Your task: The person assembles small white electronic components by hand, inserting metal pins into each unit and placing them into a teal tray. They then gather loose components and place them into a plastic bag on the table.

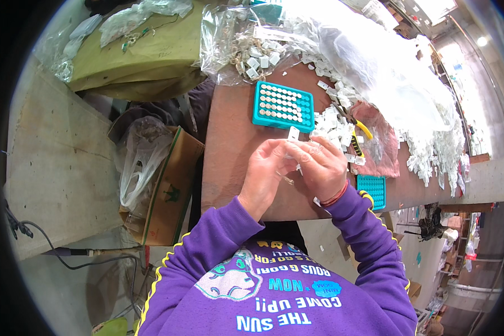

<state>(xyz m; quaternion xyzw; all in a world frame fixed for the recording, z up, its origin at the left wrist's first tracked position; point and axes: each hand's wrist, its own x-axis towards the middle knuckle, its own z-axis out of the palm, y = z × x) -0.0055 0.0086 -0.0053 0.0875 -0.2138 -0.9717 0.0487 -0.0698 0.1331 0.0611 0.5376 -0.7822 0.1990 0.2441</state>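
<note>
In front of my chest, above the table's near edge, my hands meet with fingers closed. My left hand (261, 172) and my right hand (325, 165) both pinch at a small white plastic piece (293, 133), whose flat end sticks out above the fingertips. The fingers hide the rest of it. A thin brownish strand hangs below the fingers. Just beyond the hands lies a teal tray (256, 119) with rows of small round pale pieces; the cups along its right side hold none. A heap of small white plastic pieces (333, 129) lies right of the tray.
Yellow-handled pliers (364, 130) rest by a pink cloth (382, 148). A second teal tray (371, 192) sits at the table edge beside my right forearm. Clear plastic bags (224, 47) and white pieces cover the far side. A cardboard box (165, 187) stands left of the table.
</note>
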